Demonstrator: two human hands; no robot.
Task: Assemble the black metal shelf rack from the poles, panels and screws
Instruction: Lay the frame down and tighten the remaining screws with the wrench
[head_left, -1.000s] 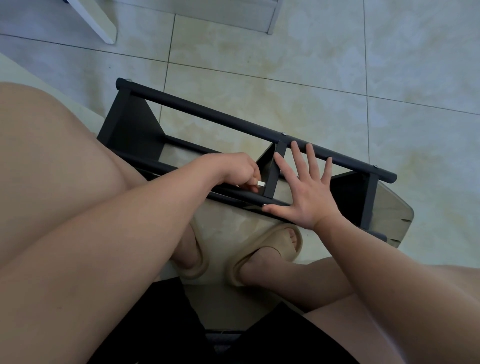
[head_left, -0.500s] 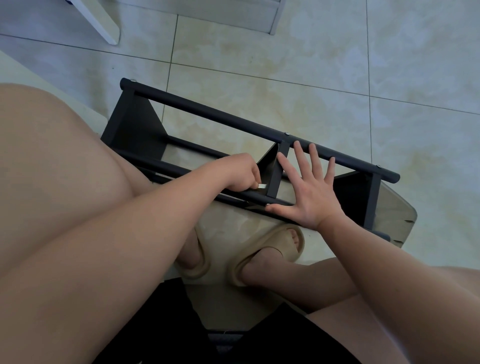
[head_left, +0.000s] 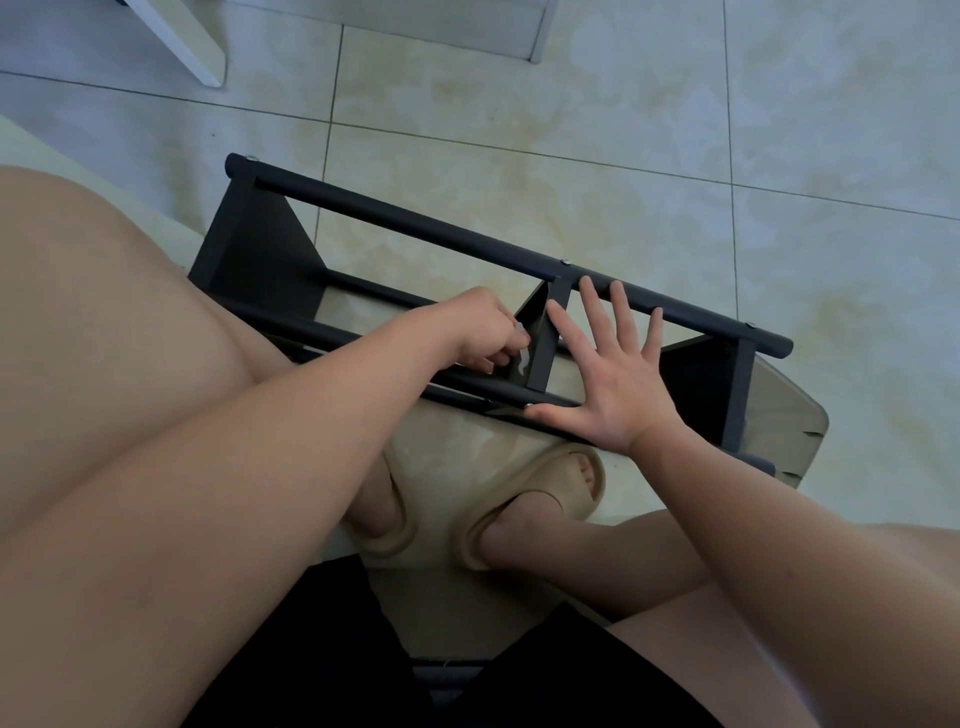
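Floor: pale glossy tiles (head_left: 571, 130) with dark grout lines, beyond both hands.
Furniture leg: white, slanted (head_left: 182, 41), far up and to the left of the left hand (head_left: 478, 332).
Sandal: beige (head_left: 524, 514), just beneath the right hand (head_left: 618, 384).
Other sandal: beige (head_left: 387, 535), beneath the left hand, partly hidden.
Board: flat, beige, round-cornered (head_left: 795, 436), to the right of the right hand.
Shorts: black (head_left: 545, 675), well beneath both hands.
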